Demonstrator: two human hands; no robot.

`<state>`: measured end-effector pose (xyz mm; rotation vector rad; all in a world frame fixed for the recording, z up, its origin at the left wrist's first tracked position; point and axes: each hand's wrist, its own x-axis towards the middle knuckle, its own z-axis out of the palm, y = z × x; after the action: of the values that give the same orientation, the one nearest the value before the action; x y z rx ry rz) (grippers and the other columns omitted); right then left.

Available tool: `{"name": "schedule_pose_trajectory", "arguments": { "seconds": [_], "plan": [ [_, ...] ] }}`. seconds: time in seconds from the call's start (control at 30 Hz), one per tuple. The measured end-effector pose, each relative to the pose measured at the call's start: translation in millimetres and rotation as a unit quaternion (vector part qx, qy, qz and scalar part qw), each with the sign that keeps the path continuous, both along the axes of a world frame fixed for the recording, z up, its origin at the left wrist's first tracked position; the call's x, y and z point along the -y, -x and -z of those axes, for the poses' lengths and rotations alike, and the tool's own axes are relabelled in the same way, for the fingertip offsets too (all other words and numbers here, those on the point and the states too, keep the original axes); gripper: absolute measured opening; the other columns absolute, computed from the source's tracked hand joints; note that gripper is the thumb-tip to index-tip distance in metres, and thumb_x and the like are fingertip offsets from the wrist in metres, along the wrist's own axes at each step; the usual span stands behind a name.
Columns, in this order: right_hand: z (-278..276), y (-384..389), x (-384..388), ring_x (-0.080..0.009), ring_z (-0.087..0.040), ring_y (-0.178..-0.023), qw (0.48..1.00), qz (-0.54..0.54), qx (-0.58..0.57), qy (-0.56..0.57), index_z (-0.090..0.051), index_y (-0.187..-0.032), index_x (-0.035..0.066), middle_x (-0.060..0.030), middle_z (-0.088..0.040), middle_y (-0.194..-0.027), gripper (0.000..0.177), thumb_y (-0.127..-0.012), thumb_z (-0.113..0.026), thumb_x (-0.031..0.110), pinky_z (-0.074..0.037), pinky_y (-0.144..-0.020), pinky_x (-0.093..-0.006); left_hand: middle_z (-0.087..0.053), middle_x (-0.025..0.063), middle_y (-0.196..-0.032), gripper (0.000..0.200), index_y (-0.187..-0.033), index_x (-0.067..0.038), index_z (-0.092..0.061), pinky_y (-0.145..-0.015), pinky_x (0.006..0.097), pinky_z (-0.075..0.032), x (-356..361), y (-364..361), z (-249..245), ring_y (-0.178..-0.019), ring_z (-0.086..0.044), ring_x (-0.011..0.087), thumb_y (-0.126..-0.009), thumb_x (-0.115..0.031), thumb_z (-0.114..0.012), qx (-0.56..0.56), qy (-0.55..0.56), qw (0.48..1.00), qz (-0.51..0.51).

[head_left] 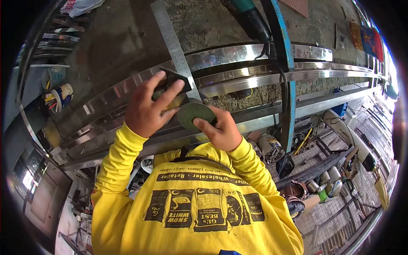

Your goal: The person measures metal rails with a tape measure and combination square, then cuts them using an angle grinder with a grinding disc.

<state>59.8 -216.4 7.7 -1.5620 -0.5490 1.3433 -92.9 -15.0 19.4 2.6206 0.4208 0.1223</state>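
A green round disc is pinched between the thumb and fingers of my right hand, near the middle of the view. To its upper left, my left hand has its fingers spread over a small dark flat piece; whether the fingers grip it cannot be made out. That dark piece lies across a perforated metal strip, which runs up and away. Shiny metal bars pass beneath and beyond both hands.
A teal and black power tool lies at the upper right beside a blue-edged bar. Containers of small items and a yellow-handled tool are at lower right. A bucket stands at left.
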Motion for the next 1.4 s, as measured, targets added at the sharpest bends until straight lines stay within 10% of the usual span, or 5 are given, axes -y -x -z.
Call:
{"name": "schedule_pose_trajectory", "arguments": {
  "seconds": [0.43, 0.9, 1.03, 1.2, 1.4],
  "plan": [
    [-12, -18, -10, -0.0365, -0.064, -0.073, 0.997, -0.073, -0.003, 0.038, -0.066, -0.093, -0.003, -0.0180, -0.060, -0.081, 0.013, -0.091, -0.071, 0.009, -0.049, -0.066, -0.0413, -0.061, 0.0133, -0.123, 0.053, -0.125, -0.028, -0.077, -0.087, 0.0390, -0.057, 7, -9, 7, -0.103, -0.064, 0.0305, -0.075, -0.012, -0.087, 0.005, 0.047, 0.998, -0.030],
    [-30, -122, -64, -0.0257, -0.078, -0.078, 0.912, -0.389, 0.114, -0.056, -0.078, -0.084, -0.002, -0.0367, -0.046, -0.151, 0.019, -0.069, -0.070, 0.005, -0.062, -0.066, -0.0344, -0.064, 0.0122, -0.113, 0.063, -0.127, -0.031, -0.076, -0.079, 0.0374, -0.058, -2, -1, 5, -0.094, -0.064, 0.0294, -0.068, -0.012, -0.092, -0.002, 0.058, 0.998, -0.030],
    [-30, -120, -78, -0.0367, -0.074, -0.073, 0.912, -0.396, 0.081, -0.065, -0.077, -0.085, -0.002, -0.0320, -0.057, -0.142, 0.018, -0.073, -0.073, 0.011, -0.061, -0.069, -0.0404, -0.065, 0.0116, -0.112, 0.062, -0.127, -0.033, -0.076, -0.078, 0.0364, -0.058, -2, 0, 6, -0.093, -0.064, 0.0279, -0.070, -0.014, -0.091, 0.007, 0.049, 0.998, -0.037],
    [-38, -141, -59, -0.0253, -0.076, -0.066, 0.898, -0.391, -0.170, -0.112, -0.078, -0.083, 0.001, -0.0278, -0.072, -0.116, 0.012, -0.076, -0.073, 0.008, -0.061, -0.059, -0.0332, -0.066, 0.0108, -0.111, 0.055, -0.124, -0.032, -0.077, -0.076, 0.0350, -0.058, -2, -3, 7, -0.092, -0.065, 0.0262, -0.072, -0.017, -0.090, 0.014, 0.045, 0.998, -0.043],
    [-45, -124, -31, -0.0293, -0.067, -0.063, 0.952, -0.300, -0.061, -0.026, -0.072, -0.084, -0.003, -0.0153, -0.067, -0.073, 0.014, -0.084, -0.071, 0.011, -0.051, -0.056, -0.0361, -0.064, 0.0104, -0.114, 0.051, -0.124, -0.031, -0.077, -0.078, 0.0344, -0.058, 1, -8, 7, -0.093, -0.063, 0.0261, -0.076, -0.017, -0.087, 0.007, 0.037, 0.999, -0.031]
  ]
}}
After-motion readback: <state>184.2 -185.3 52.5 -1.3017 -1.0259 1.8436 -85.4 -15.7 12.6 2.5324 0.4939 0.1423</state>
